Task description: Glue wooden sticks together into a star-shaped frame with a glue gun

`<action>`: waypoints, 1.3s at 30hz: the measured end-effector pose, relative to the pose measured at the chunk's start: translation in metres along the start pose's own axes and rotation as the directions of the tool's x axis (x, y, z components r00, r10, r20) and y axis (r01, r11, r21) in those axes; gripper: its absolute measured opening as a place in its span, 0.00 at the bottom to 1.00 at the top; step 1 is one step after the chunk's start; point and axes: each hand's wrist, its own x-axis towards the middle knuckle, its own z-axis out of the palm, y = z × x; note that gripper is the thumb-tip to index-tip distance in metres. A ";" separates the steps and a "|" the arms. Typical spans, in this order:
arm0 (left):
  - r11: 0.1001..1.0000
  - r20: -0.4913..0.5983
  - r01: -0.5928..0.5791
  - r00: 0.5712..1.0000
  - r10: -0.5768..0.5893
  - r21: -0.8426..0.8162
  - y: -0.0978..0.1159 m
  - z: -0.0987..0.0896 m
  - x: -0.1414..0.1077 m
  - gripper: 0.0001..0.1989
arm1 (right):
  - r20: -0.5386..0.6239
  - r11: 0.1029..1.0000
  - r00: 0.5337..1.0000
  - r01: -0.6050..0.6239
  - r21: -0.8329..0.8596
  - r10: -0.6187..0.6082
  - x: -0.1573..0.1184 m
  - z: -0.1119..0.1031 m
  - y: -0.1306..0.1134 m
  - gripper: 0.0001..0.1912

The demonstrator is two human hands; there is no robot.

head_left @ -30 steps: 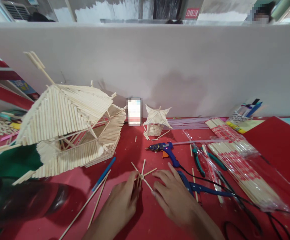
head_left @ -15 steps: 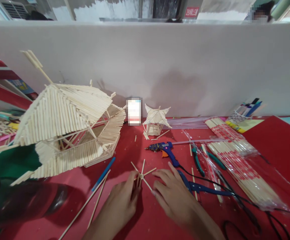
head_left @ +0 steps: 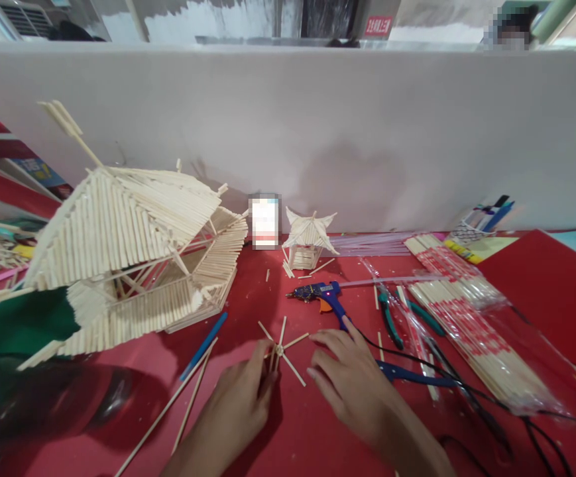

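Observation:
A small spoked frame of thin wooden sticks [head_left: 295, 368] stands or lies on the red table, its sticks spreading from a hub. My left hand [head_left: 242, 397] is closed on the frame's left side, thumb and fingers around a stick; the exact grip is partly hidden. Just right of the frame is my right hand [head_left: 350, 374], its fingers apart and nothing in them. Beyond that hand lies a blue glue gun [head_left: 328, 295], nozzle to the left. Blue-handled pliers [head_left: 417, 375] lie partly under the right hand.
A large stick-built pavilion [head_left: 133, 225] stands at left, a small one [head_left: 310, 240] near the partition. Bundled sticks [head_left: 466, 331], green-handled pliers [head_left: 391, 320] and black cables lie at right. A blue pen [head_left: 204, 346] and long sticks [head_left: 168, 404] lie left; a dark bottle [head_left: 44, 401] is nearer.
My right hand has drawn back slightly to the right, off the frame's lower right stick. My left hand keeps its hold on the frame.

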 end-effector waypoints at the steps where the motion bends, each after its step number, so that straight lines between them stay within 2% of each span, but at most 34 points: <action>1: 1.000 -0.002 -0.002 1.000 0.002 0.006 0.000 0.000 0.000 0.11 | -0.006 1.000 1.000 -0.016 -0.008 0.016 0.000 -0.003 0.003 0.09; 4: 0.999 -0.010 -0.027 1.000 0.027 0.024 -0.002 0.001 0.001 0.11 | -0.050 0.992 0.992 -0.117 -0.045 0.114 -0.001 -0.012 0.018 0.10; 7: 0.999 -0.015 -0.037 0.999 0.038 0.035 -0.004 0.002 0.002 0.10 | -0.076 0.956 0.959 -0.278 -0.098 0.271 -0.004 -0.018 0.038 0.09; 9: 0.999 -0.016 -0.025 1.000 0.026 0.040 -0.005 0.003 0.002 0.11 | -0.064 0.931 0.939 -0.343 -0.126 0.337 -0.006 -0.019 0.047 0.08; 12: 0.999 -0.016 -0.021 1.000 0.022 0.046 -0.005 0.003 0.002 0.14 | -0.053 0.926 0.933 -0.360 -0.115 0.356 -0.007 -0.017 0.049 0.06; 15: 0.999 -0.019 -0.028 0.999 0.029 0.047 -0.005 0.002 0.002 0.13 | -0.042 0.941 0.942 -0.336 -0.044 0.334 0.002 -0.020 0.033 0.07; 18: 0.998 -0.021 -0.041 0.999 0.042 0.048 -0.004 0.001 0.001 0.11 | 0.079 0.977 0.975 -0.210 0.044 0.206 0.025 -0.031 0.005 0.05; 20: 0.996 -0.021 -0.051 0.998 0.053 0.073 -0.006 0.002 0.002 0.11 | 0.184 0.998 0.983 -0.021 0.051 0.011 0.049 -0.037 -0.015 0.05; 21: 0.994 -0.021 -0.052 0.998 0.055 0.099 -0.007 0.003 0.002 0.10 | 0.255 0.993 0.960 0.102 0.051 -0.112 0.063 -0.038 -0.023 0.06; 23: 0.985 -0.032 -0.047 0.998 0.053 0.166 -0.009 0.005 0.003 0.09 | 0.351 0.941 0.874 0.323 0.099 -0.337 0.091 -0.033 -0.037 0.07; 26: 0.976 -0.068 -0.057 0.995 0.073 0.212 -0.012 0.009 0.003 0.11 | 0.416 0.837 0.739 0.536 0.113 -0.530 0.128 -0.014 -0.055 0.14; 28: 0.975 -0.096 -0.084 0.990 0.105 0.208 -0.013 0.010 0.002 0.12 | 0.425 0.778 0.692 0.626 0.048 -0.583 0.145 0.003 -0.068 0.15; 31: 0.968 -0.117 -0.123 0.982 0.150 0.217 -0.014 0.009 0.002 0.12 | 0.515 0.708 0.620 0.705 -0.034 -0.592 0.159 0.023 -0.090 0.09; 33: 0.963 -0.105 -0.142 0.980 0.170 0.229 -0.014 0.009 0.002 0.12 | 0.556 0.685 0.598 0.726 -0.069 -0.578 0.162 0.029 -0.100 0.08; 35: 0.957 -0.110 -0.161 0.975 0.192 0.241 -0.014 0.008 0.002 0.13 | 0.514 0.687 0.613 0.724 -0.061 -0.600 0.161 0.029 -0.101 0.08; 37: 0.958 -0.123 -0.156 0.974 0.190 0.239 -0.015 0.009 0.002 0.12 | 0.436 0.718 0.661 0.694 -0.047 -0.610 0.158 0.022 -0.094 0.09; 39: 0.966 -0.110 -0.128 0.982 0.156 0.222 -0.016 0.009 0.002 0.12 | 0.411 0.764 0.715 0.642 -0.065 -0.566 0.154 0.013 -0.082 0.09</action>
